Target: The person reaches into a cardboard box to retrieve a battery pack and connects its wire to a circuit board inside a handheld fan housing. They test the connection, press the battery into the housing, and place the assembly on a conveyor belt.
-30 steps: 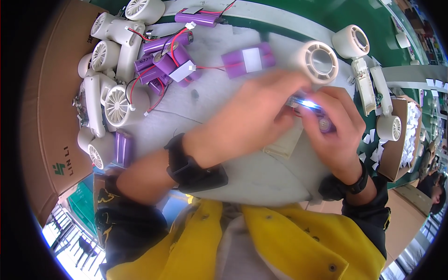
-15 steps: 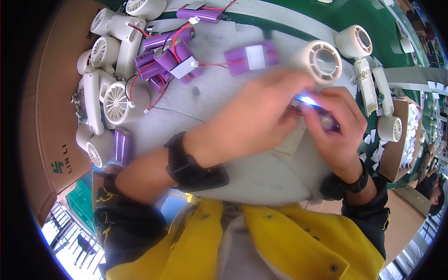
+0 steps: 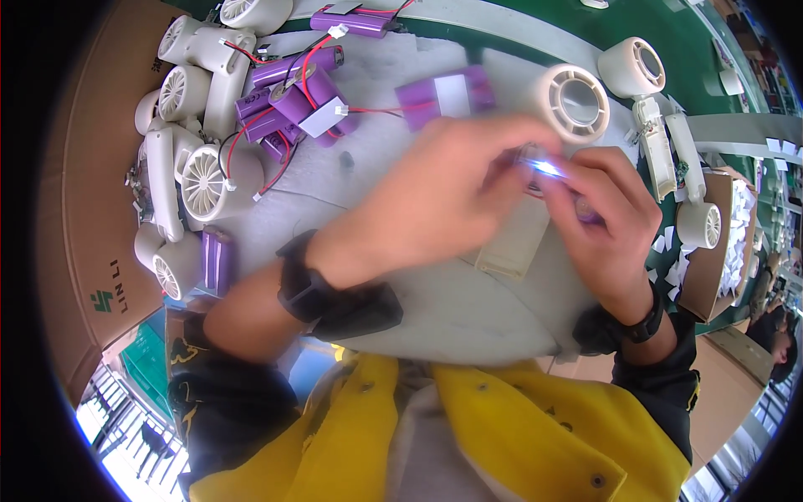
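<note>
My left hand, slightly blurred, reaches across with its fingers curled in a pinch beside a small part with a bright blue-white light. What those fingertips grip is partly hidden. My right hand closes around a purple battery cell, mostly covered by the fingers; its thumb and forefinger are against the lit part. Below the hands lies a cream handle-shaped shell. Just beyond them stands a cream round fan housing. A purple battery pack with a white label lies past my left hand.
Purple battery packs with red and black leads lie piled at the left. White fan bodies are heaped beside a tall cardboard box. At the right are another fan housing, open handle shells and a carton of white paper pieces.
My left hand and forearm have shifted slightly left and up. The small light remains lit between my hands, a little lower on the part. The battery in my right hand is more covered.
</note>
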`<state>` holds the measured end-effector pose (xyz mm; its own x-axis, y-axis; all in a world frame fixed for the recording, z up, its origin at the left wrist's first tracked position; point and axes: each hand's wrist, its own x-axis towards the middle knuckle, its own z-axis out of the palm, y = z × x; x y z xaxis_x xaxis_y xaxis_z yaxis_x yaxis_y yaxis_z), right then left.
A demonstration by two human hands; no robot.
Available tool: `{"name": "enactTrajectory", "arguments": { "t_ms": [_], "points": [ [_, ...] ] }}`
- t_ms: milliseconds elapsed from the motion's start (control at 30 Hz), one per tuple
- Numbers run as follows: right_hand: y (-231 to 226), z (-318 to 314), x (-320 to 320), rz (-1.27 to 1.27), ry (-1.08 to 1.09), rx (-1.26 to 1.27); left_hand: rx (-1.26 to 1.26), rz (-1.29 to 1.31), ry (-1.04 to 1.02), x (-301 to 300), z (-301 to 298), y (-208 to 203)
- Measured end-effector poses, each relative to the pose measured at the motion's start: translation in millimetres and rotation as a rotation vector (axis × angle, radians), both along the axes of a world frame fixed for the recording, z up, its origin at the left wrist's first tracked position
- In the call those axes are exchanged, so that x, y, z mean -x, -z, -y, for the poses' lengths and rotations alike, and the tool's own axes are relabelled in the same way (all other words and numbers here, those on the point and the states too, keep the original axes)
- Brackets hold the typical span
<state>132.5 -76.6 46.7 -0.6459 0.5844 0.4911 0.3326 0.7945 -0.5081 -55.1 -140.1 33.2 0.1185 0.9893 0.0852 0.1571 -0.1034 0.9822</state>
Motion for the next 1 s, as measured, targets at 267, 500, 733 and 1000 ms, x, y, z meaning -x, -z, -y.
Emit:
{"name": "enactTrajectory", "arguments": {
  "t_ms": [267, 500, 733, 1000],
  "points": [
    [-3.0, 0.7, -3.7, 0.027, 0.142, 0.214, -0.020, -0.137, 0.048, 7.7, -4.8, -4.3],
    [-27.5, -6.6, -16.5, 0.101, -0.092, 0.859, -0.120, -0.211, 0.053, 9.5, -3.0, -4.2],
    [-39.7, -25.1, -32.3, 0.110, 0.060, 1.139, -0.122, -0.198, 0.024, 18.2, -4.1, -7.6],
    [-44.6, -19.5, -37.1, 0.420, 0.060, 0.294, -0.022, -0.135, 0.057, 19.0, -2.4, -13.5]
  ]
}}
